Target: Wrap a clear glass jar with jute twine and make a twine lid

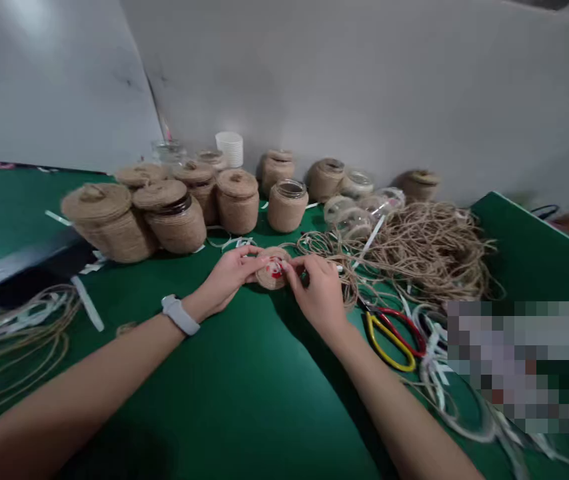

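Note:
A round jar lid [270,280] wrapped in jute twine, with a red and white centre, is held just above the green table. My left hand [232,275] pinches its left edge between thumb and fingers; a pale watch is on that wrist. At the lid's right side, my right hand [318,288] has its thumb and forefinger closed together near the red centre, at the twine by the rim. Whether those fingertips grip the twine or the lid itself is hard to make out. Loose jute twine [339,250] lies just behind my right hand.
Twine-wrapped jars [237,203], some lidded, stand behind my hands. A big heap of jute twine [434,247] lies at right, with scissors [389,340] with red and yellow handles before it. White paper cups [230,148] are stacked by the wall. White strips [87,303] and twine lie at left.

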Demonstrator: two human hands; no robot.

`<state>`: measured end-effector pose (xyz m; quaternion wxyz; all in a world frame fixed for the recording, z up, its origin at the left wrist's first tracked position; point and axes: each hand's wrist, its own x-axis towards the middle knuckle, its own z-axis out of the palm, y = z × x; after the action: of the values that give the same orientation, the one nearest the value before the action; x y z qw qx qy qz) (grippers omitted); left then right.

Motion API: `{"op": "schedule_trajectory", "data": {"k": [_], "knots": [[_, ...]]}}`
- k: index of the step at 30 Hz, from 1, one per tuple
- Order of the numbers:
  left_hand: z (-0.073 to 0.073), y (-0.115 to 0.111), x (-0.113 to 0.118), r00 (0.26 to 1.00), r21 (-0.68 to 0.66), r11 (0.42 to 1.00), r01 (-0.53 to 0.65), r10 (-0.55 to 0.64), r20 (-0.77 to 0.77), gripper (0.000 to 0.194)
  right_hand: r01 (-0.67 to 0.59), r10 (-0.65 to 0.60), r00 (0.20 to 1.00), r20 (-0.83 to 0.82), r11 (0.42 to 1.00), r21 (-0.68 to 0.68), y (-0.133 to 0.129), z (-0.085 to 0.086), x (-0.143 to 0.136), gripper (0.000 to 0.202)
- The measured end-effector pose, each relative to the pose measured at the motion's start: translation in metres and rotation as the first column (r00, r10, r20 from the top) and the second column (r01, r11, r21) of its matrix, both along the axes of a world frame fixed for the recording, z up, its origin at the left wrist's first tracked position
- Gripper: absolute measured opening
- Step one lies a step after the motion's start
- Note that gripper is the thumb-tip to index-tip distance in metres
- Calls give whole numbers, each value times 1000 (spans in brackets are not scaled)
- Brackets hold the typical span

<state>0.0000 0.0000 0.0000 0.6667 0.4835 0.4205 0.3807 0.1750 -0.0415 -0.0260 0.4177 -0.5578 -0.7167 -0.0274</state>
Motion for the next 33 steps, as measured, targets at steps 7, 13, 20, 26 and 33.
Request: {"op": "schedule_trajectory", "data": {"k": [7,13,20,26,33], "knots": [[-3,1,2,996,-21,998,66,-64,56,40,2,-2,1000,-8,1000,8,1,-1,-1,13],[-5,1,1,996,2,997,80,-80,27,34,-46,46,999,-4,999,5,0,-1,-1,13],[-8,1,3,1000,33,999,0,0,-8,28,2,0,999,48,998,-56,-1,0,-3,12],[-9,3,4,997,50,996,-75,73,39,31,9,-7,999,33,998,-56,0,-1,0,13],[-6,1,4,996,23,999,-21,19,85,33,-13,13,1000,24,1000,-8,0,0,-1,13]]}}
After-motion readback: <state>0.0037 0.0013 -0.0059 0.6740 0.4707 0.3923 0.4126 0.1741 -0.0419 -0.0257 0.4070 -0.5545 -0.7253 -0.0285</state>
